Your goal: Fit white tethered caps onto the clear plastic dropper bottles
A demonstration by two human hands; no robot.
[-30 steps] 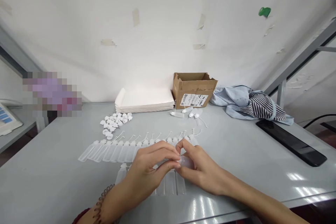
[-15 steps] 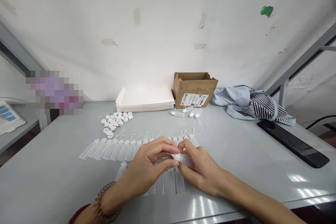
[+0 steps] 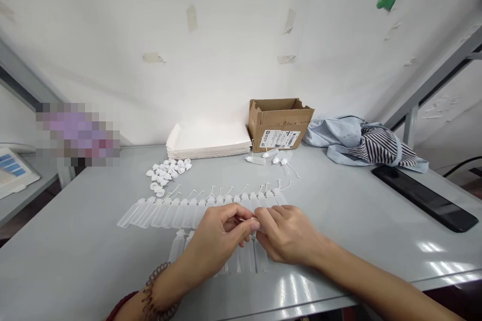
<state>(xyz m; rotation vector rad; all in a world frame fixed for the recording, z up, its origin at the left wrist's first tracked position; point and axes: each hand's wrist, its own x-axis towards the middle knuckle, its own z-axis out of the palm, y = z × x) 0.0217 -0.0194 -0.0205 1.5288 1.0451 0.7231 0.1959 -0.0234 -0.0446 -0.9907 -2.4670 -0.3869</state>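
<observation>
At six o'clock our left hand (image 3: pixel 222 233) pinches a presumably light cap (image 3: pixel 253 219), best held low; right hand (image 3: pixel 288 234) hides its hold.

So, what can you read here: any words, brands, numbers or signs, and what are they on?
Nothing is legible.
White label on the cardboard box: dark print, too small and blurred.
Dark marks above that label: too blurred.
Blue panels on the white device at the left: no readable text.
Small bottles and black phone: I can make out no writing.
</observation>
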